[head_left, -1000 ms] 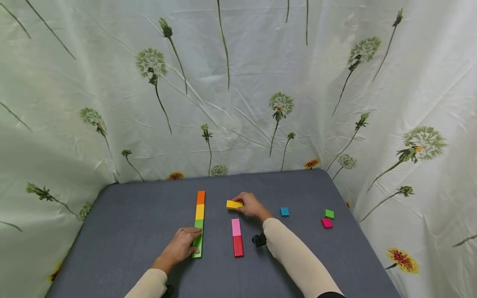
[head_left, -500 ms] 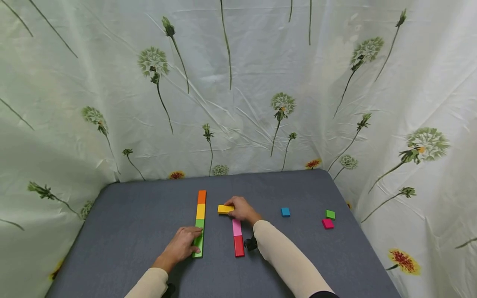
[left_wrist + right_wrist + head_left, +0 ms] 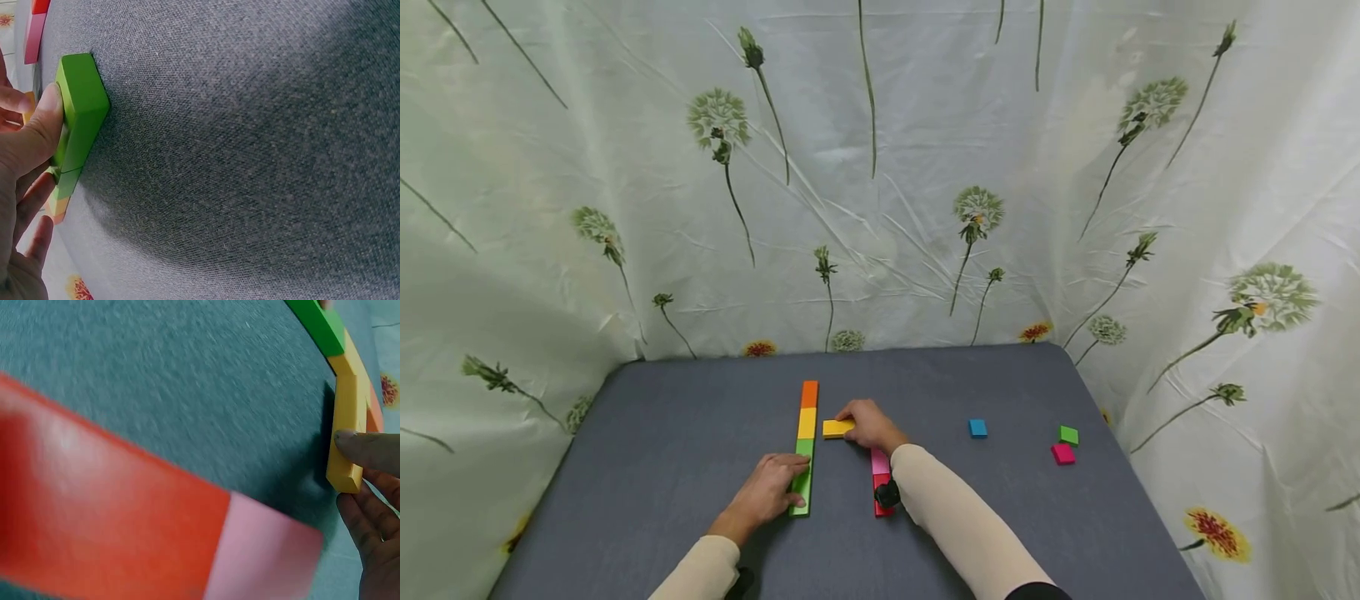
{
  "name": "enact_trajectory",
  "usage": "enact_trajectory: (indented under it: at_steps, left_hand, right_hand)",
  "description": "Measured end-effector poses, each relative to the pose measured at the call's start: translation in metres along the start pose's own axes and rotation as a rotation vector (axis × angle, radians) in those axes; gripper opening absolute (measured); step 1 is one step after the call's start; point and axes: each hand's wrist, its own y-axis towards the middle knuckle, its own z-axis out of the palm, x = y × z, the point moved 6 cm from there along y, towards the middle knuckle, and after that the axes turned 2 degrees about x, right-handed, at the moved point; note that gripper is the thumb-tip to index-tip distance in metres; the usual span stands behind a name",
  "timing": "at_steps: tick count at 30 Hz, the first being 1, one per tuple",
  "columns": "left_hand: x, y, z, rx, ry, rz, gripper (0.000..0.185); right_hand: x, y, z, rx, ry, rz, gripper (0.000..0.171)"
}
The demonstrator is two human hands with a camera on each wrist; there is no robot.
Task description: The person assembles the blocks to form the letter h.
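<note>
A straight row of flat blocks runs away from me: green blocks [image 3: 801, 481] at the near end, then a yellow block [image 3: 807, 423] and an orange block [image 3: 809, 393]. My left hand [image 3: 763, 492] rests on the green part, its thumb [image 3: 47, 115] pressing the near green block [image 3: 87, 84] and its other fingers extended. With thumb and fingers, my right hand [image 3: 871, 427] pinches a second yellow block [image 3: 344, 434]. It lies crosswise just right of the row, its left end close to the row's yellow block.
A pink block [image 3: 880, 461] and a red block [image 3: 883, 512] form a short row under my right forearm. Farther right lie a blue block [image 3: 977, 428], a small green block [image 3: 1068, 436] and a crimson block [image 3: 1063, 454]. A flowered curtain [image 3: 895, 208] hangs behind the grey table [image 3: 685, 417].
My right hand has carried the yellow block left and slightly nearer to me, up beside the long row. Its forearm now covers part of the pink and red blocks. My left hand has stayed put.
</note>
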Motion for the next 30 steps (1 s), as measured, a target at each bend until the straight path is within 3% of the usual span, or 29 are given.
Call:
enact_trajectory:
  at_steps: [12, 30]
  left_hand:
    - [0.0, 0.002, 0.0, -0.021, 0.009, 0.005, 0.055]
    - [0.001, 0.0, 0.001, -0.032, 0.012, 0.008, 0.056]
  right_hand:
    - [0.002, 0.002, 0.011, -0.037, 0.042, 0.05, 0.029]
    - [0.006, 0.002, 0.017, -0.054, 0.054, 0.028, 0.03]
